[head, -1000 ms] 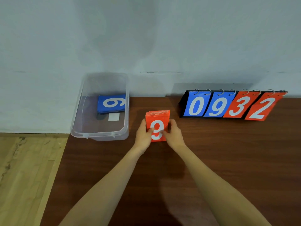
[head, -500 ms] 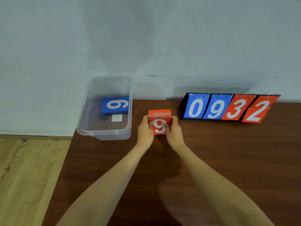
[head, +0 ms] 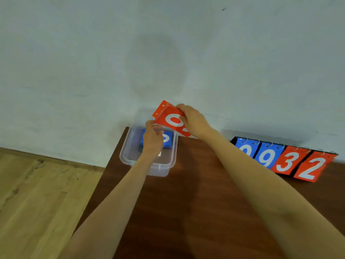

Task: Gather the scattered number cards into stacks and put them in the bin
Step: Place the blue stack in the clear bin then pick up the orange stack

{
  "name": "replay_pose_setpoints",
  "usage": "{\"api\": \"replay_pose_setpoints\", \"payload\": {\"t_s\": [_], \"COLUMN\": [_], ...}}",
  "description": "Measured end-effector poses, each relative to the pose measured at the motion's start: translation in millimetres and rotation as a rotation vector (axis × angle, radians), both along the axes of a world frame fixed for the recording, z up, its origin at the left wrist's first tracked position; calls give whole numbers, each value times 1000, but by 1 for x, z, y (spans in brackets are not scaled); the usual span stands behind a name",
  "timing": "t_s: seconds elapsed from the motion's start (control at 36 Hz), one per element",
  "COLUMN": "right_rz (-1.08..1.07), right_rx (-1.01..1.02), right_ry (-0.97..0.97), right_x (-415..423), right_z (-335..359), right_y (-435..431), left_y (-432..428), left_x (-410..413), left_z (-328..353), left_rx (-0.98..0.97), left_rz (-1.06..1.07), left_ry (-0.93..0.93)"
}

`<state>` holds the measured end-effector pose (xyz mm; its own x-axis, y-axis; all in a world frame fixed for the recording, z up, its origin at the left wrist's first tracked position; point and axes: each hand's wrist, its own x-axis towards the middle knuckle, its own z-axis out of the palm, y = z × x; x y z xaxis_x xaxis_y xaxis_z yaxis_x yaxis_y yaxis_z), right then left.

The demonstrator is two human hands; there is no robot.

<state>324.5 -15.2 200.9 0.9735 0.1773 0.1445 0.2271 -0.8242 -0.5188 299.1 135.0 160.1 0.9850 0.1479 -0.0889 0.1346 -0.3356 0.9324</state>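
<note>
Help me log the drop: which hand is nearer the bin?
Left. The left hand hovers over the bin; the right hand holds the red stack past the bin's right rim.

— What stands behind everything?
— A plain wall (head: 84, 53), pale greyish-white and matte, filling the upper half. A soft rounded shadow (head: 156, 68) lies on it near the middle, and a tiny dark speck (head: 224, 8) sits high up toward the right.
— And lower down?
— On the left, a floor (head: 37, 202) of light wooden boards with darker knots, meeting the wall.
— Any furniture?
— One table (head: 186, 212), dark reddish-brown wood grain. Its far edge is against the wall and its left edge runs above the floorboards. The light is even and fairly dim.
</note>
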Motion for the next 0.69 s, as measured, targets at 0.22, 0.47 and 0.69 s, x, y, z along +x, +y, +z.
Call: {"api": "replay_pose_setpoints", "payload": {"t_s": [0.22, 0.47, 0.69], "right_rz": [221, 356, 375], "right_rx": [-351, -545, -568], "right_ry": [134, 349, 571], "right_x": [45, 77, 87], "right_z": [-4, -34, -67], "right_y": [73, 107, 105], "left_y": [65, 89, 89], "left_x": [10, 38, 63], "left_z": [-14, -33, -50], "left_rx": [276, 863, 1319], "left_rz": [2, -216, -469], "left_ry": [44, -134, -69]}}
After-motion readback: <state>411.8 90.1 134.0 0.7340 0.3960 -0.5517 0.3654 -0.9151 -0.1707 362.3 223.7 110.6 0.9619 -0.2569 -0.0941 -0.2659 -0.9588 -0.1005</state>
